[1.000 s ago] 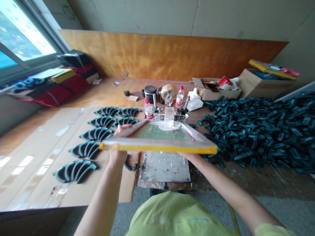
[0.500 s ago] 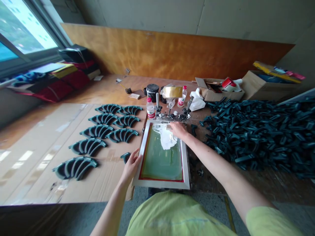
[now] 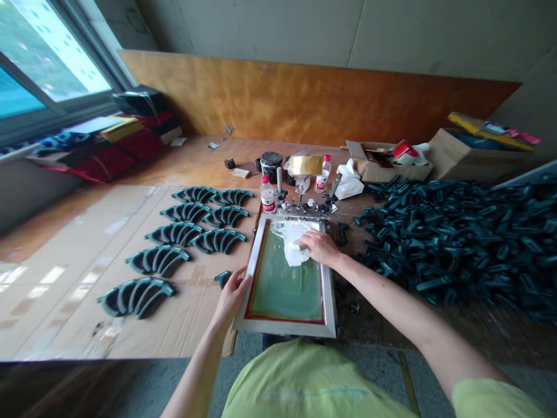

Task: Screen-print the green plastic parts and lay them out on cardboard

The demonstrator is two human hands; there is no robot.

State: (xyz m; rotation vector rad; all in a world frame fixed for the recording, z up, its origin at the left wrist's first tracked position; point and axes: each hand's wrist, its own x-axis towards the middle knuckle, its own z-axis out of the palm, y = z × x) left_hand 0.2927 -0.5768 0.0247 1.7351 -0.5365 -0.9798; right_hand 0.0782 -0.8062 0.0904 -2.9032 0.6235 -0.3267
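Note:
A framed printing screen point(image 3: 329, 302) with a green mesh and red border lies flat in front of me, hinged to clamps at its far end. My left hand point(image 3: 232, 293) grips the frame's left edge, thumb on top. My right hand point(image 3: 319, 246) is closed on a crumpled white cloth point(image 3: 290, 238) and presses it on the mesh near the far end.
Rows of dark teal curved parts point(image 3: 174, 233) lie on cardboard point(image 3: 65, 278) to the left. A big heap of the same teal parts point(image 3: 456, 232) fills the right. Behind the screen stand two bottles point(image 3: 267, 194), a black ink tin point(image 3: 271, 164), tape point(image 3: 304, 164) and cardboard boxes point(image 3: 478, 154).
The screen was tilted up a second ago and now lies flat. My right hand came onto the mesh with the cloth and has slid slightly toward me.

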